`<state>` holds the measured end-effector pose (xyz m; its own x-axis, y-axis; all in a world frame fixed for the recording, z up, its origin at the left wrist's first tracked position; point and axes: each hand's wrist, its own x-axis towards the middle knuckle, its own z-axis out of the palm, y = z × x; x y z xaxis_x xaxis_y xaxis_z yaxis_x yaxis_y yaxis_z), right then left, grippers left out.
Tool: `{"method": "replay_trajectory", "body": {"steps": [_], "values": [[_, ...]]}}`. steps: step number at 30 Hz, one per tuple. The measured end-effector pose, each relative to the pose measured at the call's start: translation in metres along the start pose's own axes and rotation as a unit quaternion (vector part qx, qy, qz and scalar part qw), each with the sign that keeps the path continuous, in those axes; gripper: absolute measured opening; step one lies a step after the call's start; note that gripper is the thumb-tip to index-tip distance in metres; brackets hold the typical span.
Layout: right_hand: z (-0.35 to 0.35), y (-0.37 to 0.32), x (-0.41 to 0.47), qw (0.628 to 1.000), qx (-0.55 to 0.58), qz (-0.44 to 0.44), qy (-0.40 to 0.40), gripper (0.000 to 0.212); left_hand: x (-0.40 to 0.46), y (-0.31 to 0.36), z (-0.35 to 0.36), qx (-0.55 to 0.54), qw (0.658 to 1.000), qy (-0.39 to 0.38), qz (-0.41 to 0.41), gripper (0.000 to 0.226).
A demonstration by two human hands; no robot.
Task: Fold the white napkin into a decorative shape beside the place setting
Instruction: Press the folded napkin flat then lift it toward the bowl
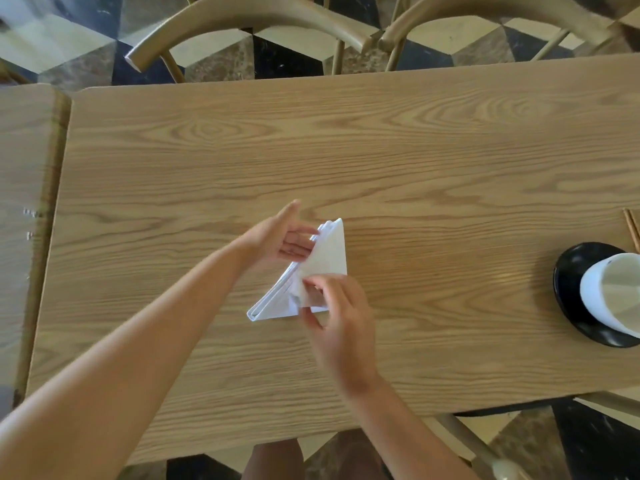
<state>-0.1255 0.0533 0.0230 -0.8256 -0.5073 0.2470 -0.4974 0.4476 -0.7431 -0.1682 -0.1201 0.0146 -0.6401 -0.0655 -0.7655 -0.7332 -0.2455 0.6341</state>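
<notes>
Here: one white cloth napkin (325,258), folded into a layered triangle, flat on the pale oak-grain desk (381,150). Right hand (341,317) pinches a lifted flap at the triangle's near corner; left hand (280,237), fingers loose, touches the hemmed long edge. Well right of the grip: one black round saucer (568,299), one white cup (613,292), two wooden chopsticks (632,230).

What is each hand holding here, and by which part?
Right hand pinches a folded flap near the white napkin's lower middle; left hand rests fingers against its upper left edge.
</notes>
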Motion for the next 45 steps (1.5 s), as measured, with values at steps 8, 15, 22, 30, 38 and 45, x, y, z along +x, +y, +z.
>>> {"method": "replay_trajectory", "body": {"steps": [8,15,22,30,38,45], "values": [[0.041,0.003,-0.011,0.993,-0.098,-0.062,-0.038,0.028,0.019,0.023,-0.002,0.272,0.957,0.009,0.097,0.022],[0.050,0.013,-0.018,0.988,-0.111,-0.097,-0.038,0.023,0.027,0.011,-0.005,0.359,0.915,0.036,0.182,0.017],[0.055,0.025,-0.018,0.981,-0.111,-0.148,-0.056,0.021,0.026,0.004,-0.007,0.379,0.896,0.058,0.225,0.023],[0.054,0.024,-0.015,0.979,-0.115,-0.160,-0.061,0.015,0.028,-0.005,-0.003,0.403,0.864,0.073,0.295,0.032],[0.059,0.038,-0.010,0.924,-0.259,-0.159,-0.234,0.048,0.042,-0.016,-0.014,0.665,0.569,-0.023,0.483,0.049],[0.060,0.038,-0.009,0.910,-0.277,-0.150,-0.268,0.054,0.063,-0.012,-0.019,0.746,0.521,-0.050,0.412,0.055]]}}
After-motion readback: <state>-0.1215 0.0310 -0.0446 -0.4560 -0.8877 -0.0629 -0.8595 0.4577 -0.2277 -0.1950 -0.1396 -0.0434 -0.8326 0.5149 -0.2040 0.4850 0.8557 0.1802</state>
